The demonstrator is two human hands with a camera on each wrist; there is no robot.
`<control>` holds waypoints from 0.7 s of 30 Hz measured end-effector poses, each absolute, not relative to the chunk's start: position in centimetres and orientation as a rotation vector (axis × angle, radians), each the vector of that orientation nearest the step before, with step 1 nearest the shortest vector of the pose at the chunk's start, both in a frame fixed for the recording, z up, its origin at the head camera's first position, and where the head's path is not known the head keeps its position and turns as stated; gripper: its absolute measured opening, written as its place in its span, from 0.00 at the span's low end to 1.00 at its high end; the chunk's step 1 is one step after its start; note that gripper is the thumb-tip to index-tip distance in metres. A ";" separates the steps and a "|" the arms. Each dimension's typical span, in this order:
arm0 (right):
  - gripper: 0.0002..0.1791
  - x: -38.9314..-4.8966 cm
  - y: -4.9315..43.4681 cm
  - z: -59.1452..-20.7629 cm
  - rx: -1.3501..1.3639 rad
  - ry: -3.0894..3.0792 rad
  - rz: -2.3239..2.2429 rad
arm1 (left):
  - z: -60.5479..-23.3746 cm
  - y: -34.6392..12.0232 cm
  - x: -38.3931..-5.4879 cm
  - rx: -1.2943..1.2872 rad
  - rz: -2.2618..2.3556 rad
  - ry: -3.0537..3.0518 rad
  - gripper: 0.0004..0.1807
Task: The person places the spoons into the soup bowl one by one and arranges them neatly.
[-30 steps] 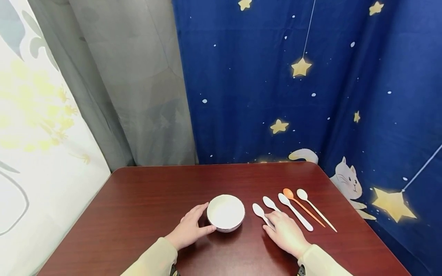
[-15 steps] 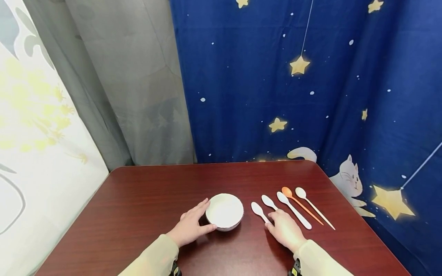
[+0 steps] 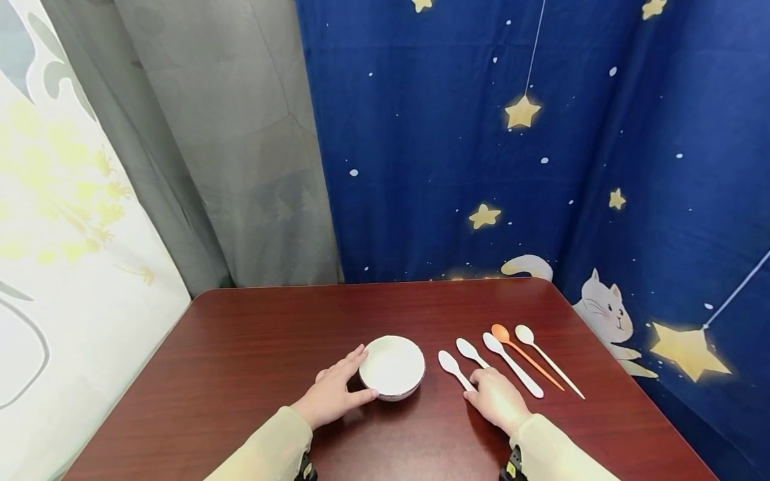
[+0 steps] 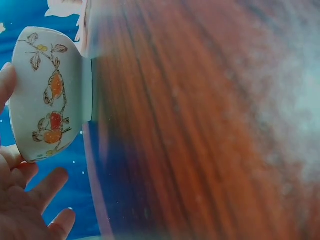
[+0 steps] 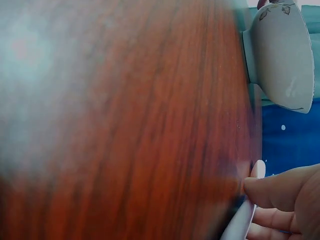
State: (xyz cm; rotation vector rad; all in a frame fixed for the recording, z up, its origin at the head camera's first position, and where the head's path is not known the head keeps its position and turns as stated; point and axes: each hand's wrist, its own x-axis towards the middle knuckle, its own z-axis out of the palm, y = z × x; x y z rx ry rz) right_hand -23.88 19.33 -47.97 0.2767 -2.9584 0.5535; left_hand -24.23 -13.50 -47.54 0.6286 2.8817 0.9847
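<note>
- Clock read from the head view; 12 is the far side of the dark red wood-grain table (image 3: 271, 334).
- Branch-patterned white bowl (image 3: 392, 367): stood upright on its foot, between the hands, presumably so that either can reach it.
- Left hand (image 3: 332, 397): placed at the bowl's 8 o'clock, fingers spread wide. Thumb laid at 7, a fingertip near 10; likely spanned this way so the bowl cannot slide. Pressure cannot be told.
- Right hand (image 3: 496, 399): set between the bowl's 3 and 4, narrow. Leftmost white spoon (image 3: 451, 364) pinched by its handle, the head exposed and pointed at 10–11. Handle probably chosen as the easier part to grip. Whether the spoon is lifted cannot be told.
- Second white spoon (image 3: 469, 351): laid just beside, at 2 o'clock of the pinched one; handle partly hidden by the right hand, contact unclear.
- Third white spoon (image 3: 517, 369), orange spoon (image 3: 526, 357), cream thin-handled spoon (image 3: 549, 361): lined up from the right hand's 1 to 2. Handles aimed at 4–5, apparently to suit a right-hand grip.
</note>
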 end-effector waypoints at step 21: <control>0.14 -24.3 19.2 -47.5 0.196 -3.096 0.706 | -47.5 -13.7 -24.4 0.627 0.988 2.863 0.51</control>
